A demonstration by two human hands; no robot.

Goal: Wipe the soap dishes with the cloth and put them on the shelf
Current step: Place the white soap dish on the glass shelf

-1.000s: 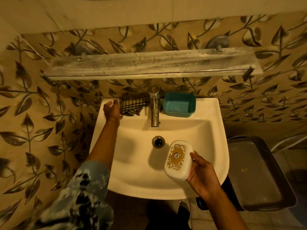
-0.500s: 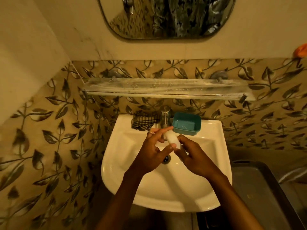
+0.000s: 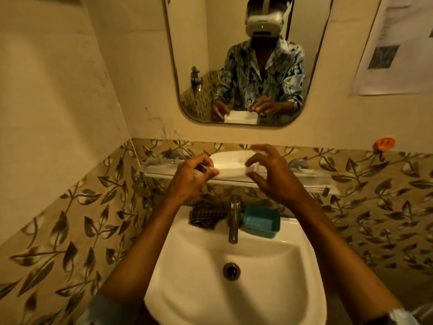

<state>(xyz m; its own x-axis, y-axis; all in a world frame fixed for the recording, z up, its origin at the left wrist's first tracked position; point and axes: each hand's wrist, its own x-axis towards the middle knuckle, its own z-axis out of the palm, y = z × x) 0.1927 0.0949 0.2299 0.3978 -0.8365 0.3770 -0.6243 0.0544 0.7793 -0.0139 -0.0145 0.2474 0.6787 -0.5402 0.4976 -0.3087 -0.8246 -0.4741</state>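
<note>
Step in hand, as judged: placing the first dish. The white soap dish (image 3: pixel 230 164) sits on the glass shelf (image 3: pixel 311 181) below the mirror (image 3: pixel 246 59), roughly mid-shelf, long side along the wall

Your left hand (image 3: pixel 189 178) is at the dish's left end, fingers curled and close together; whether the tips touch the rim cannot be told through the blur. Your right hand (image 3: pixel 273 174) is at the right end, fingers spread apart and arched over the dish, clamped on nothing that shows. The reflection shows both hands at the dish's ends, contact equally unclear

Remaining: the teal soap dish (image 3: pixel 262 221) stands on the back ledge of the sink (image 3: pixel 234 289), just right of the tap (image 3: pixel 234 219). The checked cloth (image 3: pixel 206 214) lies bunched on the ledge just left of the tap

Next move, as judged: draw both hands back without nudging the white dish toward the shelf's front lip, drop to the ledge, take the cloth in one hand and the teal dish in the other. Wipe it, then set it on the shelf beside the white one; bare shelf shows to the right
</note>
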